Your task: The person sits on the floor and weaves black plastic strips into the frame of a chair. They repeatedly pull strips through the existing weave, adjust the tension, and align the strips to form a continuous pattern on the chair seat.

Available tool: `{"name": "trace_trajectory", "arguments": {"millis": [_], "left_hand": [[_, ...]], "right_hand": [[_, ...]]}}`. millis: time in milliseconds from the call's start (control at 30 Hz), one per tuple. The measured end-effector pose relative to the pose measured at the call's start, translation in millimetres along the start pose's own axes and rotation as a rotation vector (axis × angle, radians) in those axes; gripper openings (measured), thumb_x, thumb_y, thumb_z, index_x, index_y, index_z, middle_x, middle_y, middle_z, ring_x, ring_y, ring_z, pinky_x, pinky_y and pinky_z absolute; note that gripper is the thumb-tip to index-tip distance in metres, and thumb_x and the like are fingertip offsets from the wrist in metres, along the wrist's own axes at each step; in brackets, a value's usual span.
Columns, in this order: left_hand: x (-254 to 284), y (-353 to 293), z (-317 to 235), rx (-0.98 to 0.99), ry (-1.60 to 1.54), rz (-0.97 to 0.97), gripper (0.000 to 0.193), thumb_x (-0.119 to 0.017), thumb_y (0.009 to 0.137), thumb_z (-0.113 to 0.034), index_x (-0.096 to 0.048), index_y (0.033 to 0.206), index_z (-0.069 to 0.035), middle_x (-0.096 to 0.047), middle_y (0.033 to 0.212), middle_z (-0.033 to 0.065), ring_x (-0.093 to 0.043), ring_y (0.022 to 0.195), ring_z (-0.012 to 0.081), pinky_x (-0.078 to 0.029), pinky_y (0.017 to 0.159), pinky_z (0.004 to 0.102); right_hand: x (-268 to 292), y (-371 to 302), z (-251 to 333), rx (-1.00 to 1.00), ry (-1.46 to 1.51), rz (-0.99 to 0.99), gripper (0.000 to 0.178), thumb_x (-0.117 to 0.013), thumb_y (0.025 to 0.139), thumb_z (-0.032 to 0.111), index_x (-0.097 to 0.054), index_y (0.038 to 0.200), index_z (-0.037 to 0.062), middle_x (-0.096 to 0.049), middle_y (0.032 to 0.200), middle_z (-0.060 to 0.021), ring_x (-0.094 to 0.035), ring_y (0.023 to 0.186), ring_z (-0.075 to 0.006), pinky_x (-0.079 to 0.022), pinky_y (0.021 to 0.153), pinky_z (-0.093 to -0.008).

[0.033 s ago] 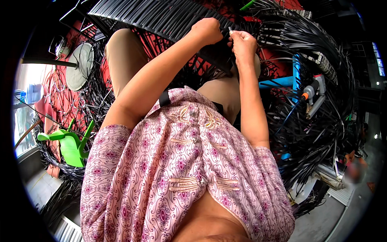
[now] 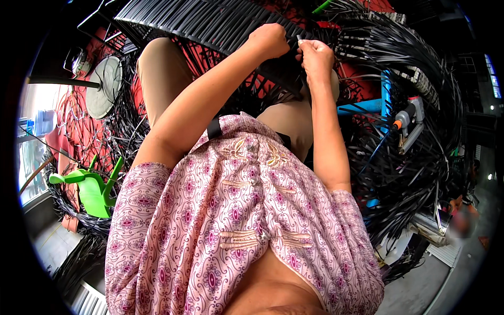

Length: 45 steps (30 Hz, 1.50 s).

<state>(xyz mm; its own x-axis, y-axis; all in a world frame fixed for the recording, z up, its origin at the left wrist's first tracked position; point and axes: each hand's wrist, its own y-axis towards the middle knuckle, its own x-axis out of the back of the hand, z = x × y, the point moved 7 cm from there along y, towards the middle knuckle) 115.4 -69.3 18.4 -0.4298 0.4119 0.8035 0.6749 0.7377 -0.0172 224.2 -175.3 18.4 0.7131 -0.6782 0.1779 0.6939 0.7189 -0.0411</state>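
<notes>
Left hand [image 2: 270, 41] is curled up, woven black panel [image 2: 205, 23] just left of it, can't tell what it's got, while the right hand [image 2: 315, 56] nearby pinches 1 small grey strip [image 2: 300, 38].

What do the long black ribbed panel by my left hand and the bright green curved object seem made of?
Long black ribbed panel: probably plastic strips, satin finish; pale highlights run along them. Bright green curved object: likely moulded plastic, smooth; even colour, rounded forms.
</notes>
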Motion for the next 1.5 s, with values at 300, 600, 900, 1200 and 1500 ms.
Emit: {"name": "trace_trajectory", "arguments": {"millis": [300, 600, 900, 1200, 1500], "left_hand": [[-8, 2, -5, -0.069, -0.025, 0.044, 0.017, -0.061, 0.074, -0.012, -0.073, 0.078, -0.001, -0.068, 0.068, 0.0164, -0.069, 0.063, 0.0225, -0.054, 0.062, 0.0352], [-11, -2, 16, 0.196, -0.683, 0.261, 0.027, -0.071, 0.077, -0.013, -0.071, 0.099, 0.001, -0.059, 0.066, 0.0019, -0.047, 0.052, 0.0109, -0.038, 0.048, 0.0279], [-7, 9, 12, -0.024, -0.306, 0.399, 0.024, -0.064, 0.082, -0.016, -0.072, 0.100, -0.002, -0.064, 0.070, 0.0047, -0.055, 0.057, 0.0151, -0.046, 0.054, 0.0319], [35, 10, 3, -0.314, 0.224, 0.108, 0.017, -0.057, 0.081, -0.013, -0.068, 0.077, -0.002, -0.067, 0.078, 0.0191, -0.066, 0.077, 0.0368, -0.052, 0.071, 0.0440], [87, 1, -12, -0.638, 0.112, -0.188, 0.017, -0.061, 0.078, -0.019, -0.067, 0.071, -0.005, -0.065, 0.071, 0.0121, -0.065, 0.066, 0.0269, -0.052, 0.061, 0.0389]], "right_hand": [[3, -8, 7, 0.122, -0.242, -0.081, 0.019, -0.066, 0.082, 0.014, -0.068, 0.078, -0.0040, -0.065, 0.061, -0.0086, -0.064, 0.053, -0.0152, -0.050, 0.053, -0.0318], [1, -14, 4, -0.034, -0.213, -0.027, 0.016, -0.065, 0.081, 0.014, -0.067, 0.074, 0.0002, -0.067, 0.064, -0.0079, -0.064, 0.052, -0.0159, -0.050, 0.048, -0.0297], [-14, -2, -10, -0.137, -0.195, 0.250, 0.014, -0.070, 0.078, 0.014, -0.074, 0.084, 0.0019, -0.068, 0.067, -0.0033, -0.062, 0.052, -0.0101, -0.047, 0.046, -0.0249], [-25, -46, 52, 0.565, -0.721, -0.084, 0.024, -0.071, 0.081, 0.020, -0.071, 0.092, -0.0003, -0.067, 0.085, -0.0172, -0.065, 0.083, -0.0337, -0.051, 0.077, -0.0400], [-50, -18, 34, 0.120, 0.215, 0.246, 0.024, -0.073, 0.085, 0.020, -0.070, 0.096, -0.0009, -0.069, 0.079, -0.0061, -0.062, 0.064, -0.0108, -0.042, 0.053, -0.0228]]}}
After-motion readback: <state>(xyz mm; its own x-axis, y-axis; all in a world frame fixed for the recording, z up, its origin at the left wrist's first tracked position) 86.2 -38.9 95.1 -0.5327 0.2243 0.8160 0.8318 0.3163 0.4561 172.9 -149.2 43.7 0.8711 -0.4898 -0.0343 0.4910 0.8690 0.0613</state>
